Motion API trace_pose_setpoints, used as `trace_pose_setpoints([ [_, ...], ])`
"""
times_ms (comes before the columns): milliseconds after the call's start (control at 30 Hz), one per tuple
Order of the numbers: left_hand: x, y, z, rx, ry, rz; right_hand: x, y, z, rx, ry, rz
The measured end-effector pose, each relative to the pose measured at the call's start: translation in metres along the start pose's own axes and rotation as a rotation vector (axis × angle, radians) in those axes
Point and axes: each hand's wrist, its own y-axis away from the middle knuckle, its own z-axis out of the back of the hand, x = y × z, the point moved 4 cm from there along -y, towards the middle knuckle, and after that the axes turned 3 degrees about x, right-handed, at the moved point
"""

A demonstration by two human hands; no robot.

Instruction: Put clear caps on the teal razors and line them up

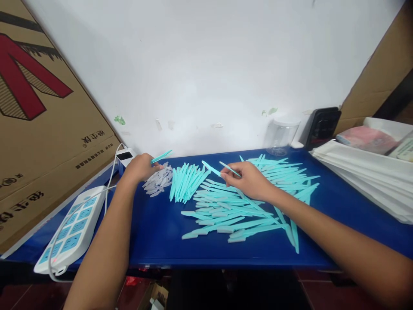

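My left hand (143, 168) is closed around a turquoise eyebrow razor (164, 155), above a heap of small translucent caps (158, 181). My right hand (248, 178) pinches a second turquoise razor (211, 168) that points left. Another slim turquoise piece (229, 168) sticks out from the same fingers. Between the hands lies a bundle of turquoise razors (187, 183) without visible caps. Below and beside my right hand, many razors with pale caps over their ends (222, 210) are spread in a loose pile. A further pile (285, 174) lies behind my right wrist.
A blue table (155, 241) stands against a white wall. On the left are a white power strip (72, 230) with cables and a large cardboard box (48, 116). At the right are a clear jar (281, 135), a black object (322, 126) and stacked white trays (361, 176).
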Motion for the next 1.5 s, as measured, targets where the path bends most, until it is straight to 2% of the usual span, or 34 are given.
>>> trace_pose_setpoints([
  [67, 0.01, -0.002, -0.001, 0.021, -0.066, 0.053, -0.001, 0.0, 0.001, -0.014, 0.015, -0.014],
  [167, -0.003, -0.001, 0.0, -0.13, -0.007, 0.058, 0.001, 0.0, 0.0, -0.015, 0.004, -0.046],
  [233, -0.029, 0.005, -0.002, -0.23, 0.228, -0.007, 0.004, 0.001, 0.0, -0.011, -0.052, -0.076],
  [267, -0.046, 0.01, -0.007, -0.221, 0.426, -0.055, 0.005, 0.002, 0.0, -0.009, -0.089, -0.091],
  [300, -0.064, 0.015, -0.016, -0.144, 0.652, -0.082, 0.007, 0.002, 0.0, -0.009, -0.125, -0.104],
  [333, -0.082, 0.021, -0.028, -0.016, 0.881, -0.078, 0.009, 0.002, 0.0, -0.013, -0.155, -0.114],
  [367, -0.103, 0.03, -0.042, 0.163, 1.074, -0.082, 0.011, 0.002, -0.001, -0.019, -0.176, -0.119],
  [400, -0.122, 0.04, -0.054, 0.316, 1.213, -0.1, 0.013, 0.002, -0.001, -0.029, -0.19, -0.119],
  [433, -0.139, 0.049, -0.064, 0.409, 1.305, -0.125, 0.015, 0.002, -0.002, -0.045, -0.205, -0.116],
  [467, -0.153, 0.058, -0.071, 0.449, 1.361, -0.157, 0.016, 0.001, -0.003, -0.065, -0.222, -0.111],
  [567, -0.174, 0.078, -0.084, 0.418, 1.415, -0.227, 0.016, 0.0, -0.009, -0.112, -0.271, -0.096],
  [700, -0.179, 0.087, -0.091, 0.301, 1.337, -0.251, 0.013, 0.001, -0.021, -0.126, -0.29, -0.081],
  [933, -0.183, 0.093, -0.095, 0.384, 1.384, -0.122, 0.016, 0.003, -0.022, -0.163, -0.233, -0.086],
  [1033, -0.187, 0.096, -0.093, 0.408, 1.412, -0.122, 0.019, 0.004, -0.021, -0.151, -0.22, -0.076],
  [1167, -0.186, 0.095, -0.087, 0.312, 1.327, -0.158, 0.016, 0.003, -0.022, -0.144, -0.232, -0.096],
  [1233, -0.178, 0.089, -0.077, 0.159, 1.187, -0.228, 0.013, 0.002, -0.02, -0.156, -0.249, -0.136],
  [1333, -0.159, 0.075, -0.054, -0.134, 0.706, -0.279, 0.011, 0.003, -0.016, -0.159, -0.279, -0.198],
  [1367, -0.151, 0.069, -0.048, -0.175, 0.475, -0.256, 0.012, 0.003, -0.014, -0.149, -0.288, -0.215],
  [1433, -0.134, 0.057, -0.041, -0.186, 0.05, -0.138, 0.013, 0.004, -0.011, -0.139, -0.298, -0.243],
  [1500, -0.118, 0.048, -0.037, -0.158, -0.2, -0.033, 0.014, 0.005, -0.008, -0.135, -0.295, -0.257],
])
